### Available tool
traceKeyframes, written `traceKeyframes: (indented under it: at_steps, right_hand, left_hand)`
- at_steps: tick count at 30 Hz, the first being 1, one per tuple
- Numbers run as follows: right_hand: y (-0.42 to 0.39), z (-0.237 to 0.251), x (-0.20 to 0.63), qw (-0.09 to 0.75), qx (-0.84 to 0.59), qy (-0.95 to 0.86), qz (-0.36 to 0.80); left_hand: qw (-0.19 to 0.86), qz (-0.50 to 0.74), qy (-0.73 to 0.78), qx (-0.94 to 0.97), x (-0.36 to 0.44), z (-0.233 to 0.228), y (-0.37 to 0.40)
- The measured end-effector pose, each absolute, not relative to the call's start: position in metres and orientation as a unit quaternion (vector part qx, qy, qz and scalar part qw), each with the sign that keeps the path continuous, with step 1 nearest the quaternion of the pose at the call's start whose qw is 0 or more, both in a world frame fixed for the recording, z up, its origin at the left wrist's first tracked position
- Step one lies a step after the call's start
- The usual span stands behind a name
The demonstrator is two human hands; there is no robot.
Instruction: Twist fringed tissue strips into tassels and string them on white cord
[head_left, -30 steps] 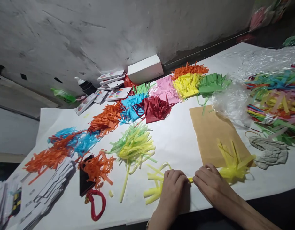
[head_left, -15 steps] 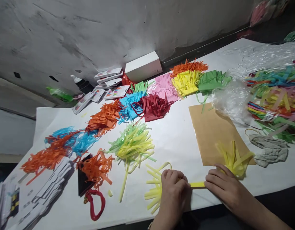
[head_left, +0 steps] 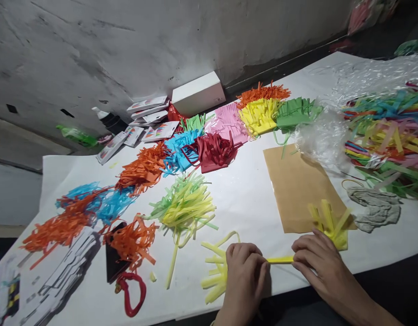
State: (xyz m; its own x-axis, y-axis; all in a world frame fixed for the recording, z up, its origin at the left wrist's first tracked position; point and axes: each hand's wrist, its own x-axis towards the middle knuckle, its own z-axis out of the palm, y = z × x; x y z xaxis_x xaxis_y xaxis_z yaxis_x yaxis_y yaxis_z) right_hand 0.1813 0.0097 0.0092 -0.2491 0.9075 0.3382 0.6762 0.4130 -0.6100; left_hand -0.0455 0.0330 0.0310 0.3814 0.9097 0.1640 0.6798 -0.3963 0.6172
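My left hand [head_left: 244, 271] and my right hand [head_left: 319, 265] pinch the two ends of a narrow yellow paper band [head_left: 280, 260] near the table's front edge. Yellow fringe strips [head_left: 213, 271] fan out to the left of my left hand. More yellow fringe [head_left: 329, 222] stands up beyond my right hand, over the corner of a brown sheet [head_left: 297, 185]. The band lies flat on the white table cover [head_left: 249, 199] between the hands.
Piles of cut paper fringe lie across the table: green-yellow [head_left: 184, 206], orange [head_left: 132, 240], red [head_left: 213, 151], blue [head_left: 178, 151]. A white box [head_left: 198, 93] stands at the back. Plastic bags of coloured strips [head_left: 388, 131] and a grey cloth [head_left: 375, 208] sit on the right.
My hands have drawn apart, exposing a short stretch of the yellow band between them. The fringe by my right hand has shifted slightly. The view has drifted a little.
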Motion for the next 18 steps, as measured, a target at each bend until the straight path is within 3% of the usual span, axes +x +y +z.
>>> traceKeyframes:
  at_steps: [6, 12, 18]
  right_hand:
    - [0.009, 0.013, 0.171, 0.359, -0.558, -0.731, 0.159]
    - [0.016, 0.012, 0.161, 0.324, -0.62, -0.708, 0.096]
    - [0.014, 0.013, 0.163, 0.333, -0.482, -0.804, 0.1]
  left_hand:
    - [0.255, 0.163, 0.534, 0.789, -0.041, 0.039, 0.043]
    - [0.2, 0.138, 0.533, 0.811, -0.038, 0.034, 0.048]
    - [0.059, 0.162, 0.379, 0.909, -0.043, 0.029, 0.047]
